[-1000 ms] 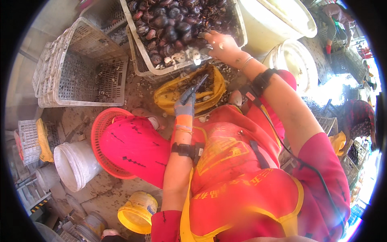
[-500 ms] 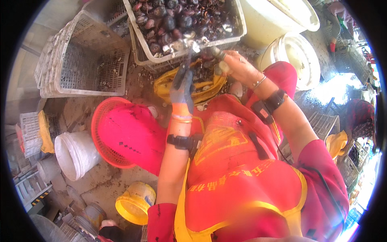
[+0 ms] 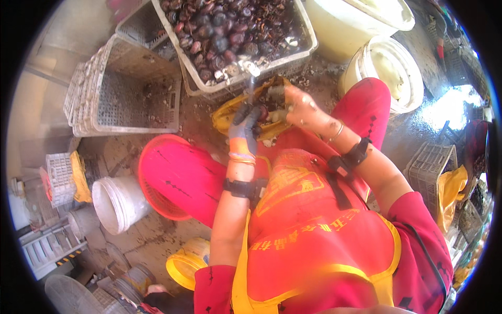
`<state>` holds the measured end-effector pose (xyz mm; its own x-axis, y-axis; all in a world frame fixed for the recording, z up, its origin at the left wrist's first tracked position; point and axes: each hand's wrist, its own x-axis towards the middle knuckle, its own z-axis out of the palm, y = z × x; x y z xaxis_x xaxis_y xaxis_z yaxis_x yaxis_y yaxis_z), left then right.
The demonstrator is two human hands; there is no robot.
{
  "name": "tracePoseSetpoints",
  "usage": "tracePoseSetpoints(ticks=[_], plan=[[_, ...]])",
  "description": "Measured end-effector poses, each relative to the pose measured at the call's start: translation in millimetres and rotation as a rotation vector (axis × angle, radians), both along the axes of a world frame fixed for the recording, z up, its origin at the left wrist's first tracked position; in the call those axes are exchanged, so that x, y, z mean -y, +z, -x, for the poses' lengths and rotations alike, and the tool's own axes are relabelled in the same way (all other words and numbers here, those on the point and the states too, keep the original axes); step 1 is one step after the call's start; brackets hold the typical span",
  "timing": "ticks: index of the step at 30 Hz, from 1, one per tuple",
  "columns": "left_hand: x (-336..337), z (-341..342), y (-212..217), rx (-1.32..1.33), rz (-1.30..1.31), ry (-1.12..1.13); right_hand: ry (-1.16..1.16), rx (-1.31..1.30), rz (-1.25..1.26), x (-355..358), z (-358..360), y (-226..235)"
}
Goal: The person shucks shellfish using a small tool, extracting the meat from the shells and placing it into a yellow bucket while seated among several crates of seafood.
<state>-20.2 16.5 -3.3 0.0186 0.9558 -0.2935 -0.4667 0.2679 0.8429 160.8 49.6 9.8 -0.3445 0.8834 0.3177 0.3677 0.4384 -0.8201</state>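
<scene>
both hands [image 3: 272, 112] have drawn back from the crate [image 3: 306, 31].

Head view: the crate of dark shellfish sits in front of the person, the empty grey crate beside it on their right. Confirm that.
Not quite. The head view shows the crate of dark shellfish in front of the person, but the empty grey crate beside it lies on their left, not their right.
</scene>
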Motion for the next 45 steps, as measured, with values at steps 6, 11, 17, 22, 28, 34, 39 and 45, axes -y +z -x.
tracePoseSetpoints(ticks=[6, 11, 17, 22, 28, 34, 39, 45], plan=[[4, -16, 17, -0.167, -0.104, -0.011, -0.004, 0.253, 0.005, 11, 11, 22], [5, -14, 2, -0.058, -0.103, -0.014, 0.088, 0.252, 0.067, 12, 16, 29], [-1, 12, -35, -0.166, 0.298, 0.140, 0.107, 0.259, 0.044, 1, -8, 3], [8, 5, -1, -0.252, -0.242, 0.000, 0.100, 0.477, 0.082, -2, -20, 16], [12, 16, -12, -0.270, -0.093, 0.048, 0.020, 0.299, 0.450, 6, -10, 43], [5, 14, -35, -0.492, -0.384, 0.030, 0.101, 0.238, 0.328, 6, -9, 30], [5, 3, -5, -1.025, -0.884, 0.053, 0.051, 0.272, 0.565, 11, 4, 62], [6, 7, -7, -0.665, -0.515, 0.092, 0.126, 0.222, 0.428, 2, -14, 28]])
